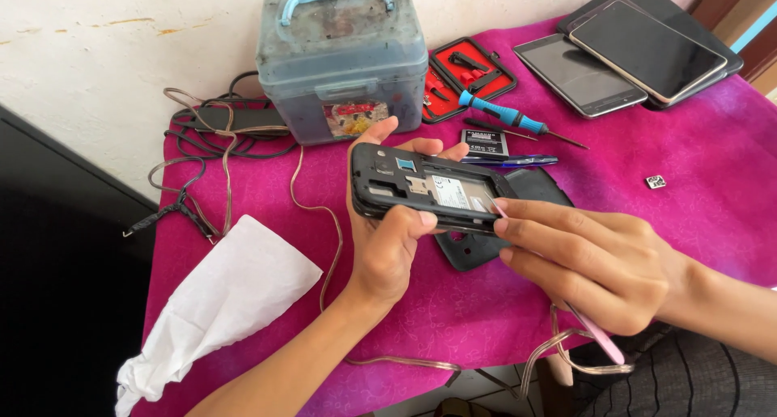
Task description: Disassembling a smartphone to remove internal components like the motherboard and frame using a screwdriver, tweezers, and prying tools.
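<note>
My left hand (pixel 388 239) grips a black phone (pixel 425 186) with its back cover off, held over the magenta cloth (pixel 696 166). The open back faces up and shows the battery bay and a small card slot. My right hand (pixel 591 259) holds a thin pink tool (pixel 595 336) like a pen, its tip against the phone's right edge. Under the phone lies the black back cover (pixel 477 247). A small phone battery (pixel 484 143) rests just behind the phone.
A grey-blue plastic box with a handle (pixel 344 57) stands at the back. Beside it are a red-lined tool case (pixel 469 73), a blue screwdriver (pixel 510 118), and stacked phones (pixel 639 49). Cables (pixel 210 134) and a white tissue (pixel 218 304) lie left. A small chip (pixel 655 182) sits right.
</note>
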